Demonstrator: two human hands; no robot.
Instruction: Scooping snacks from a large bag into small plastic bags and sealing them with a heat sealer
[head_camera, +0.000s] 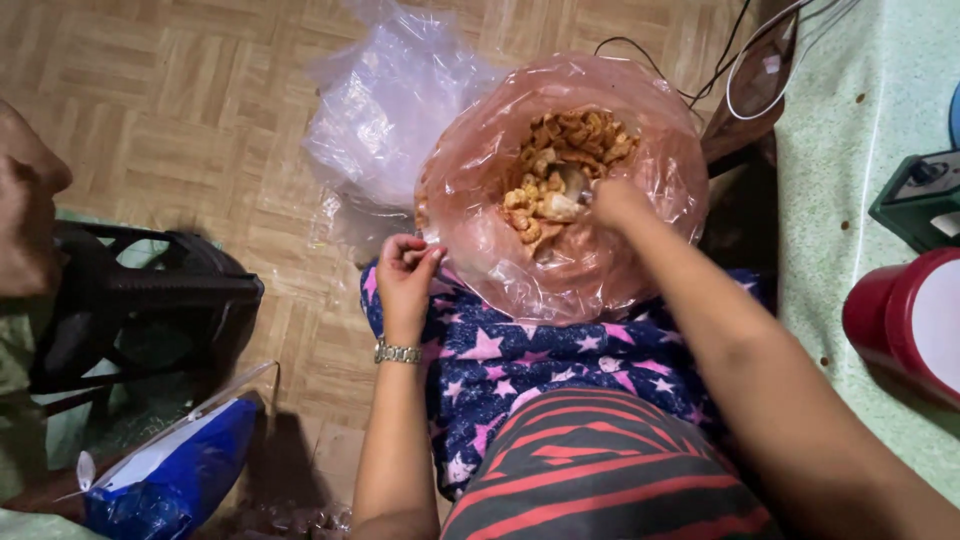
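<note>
A large pinkish clear plastic bag (610, 270) rests on my lap, full of golden-brown fried snack pieces (575, 140). My left hand (405, 275), with a metal watch on the wrist, pinches the bag's left rim. My right hand (615, 200) reaches inside the bag among the snacks and seems to grip a small scoop or cup (572, 182), mostly hidden by the plastic.
A crumpled clear plastic bag (385, 110) lies on the wooden parquet floor beyond my knees. A black plastic stool (150, 290) stands at left, a blue packet (170, 480) below it. At right, a green cloth surface carries a red container (900, 320) and a green box (920, 195).
</note>
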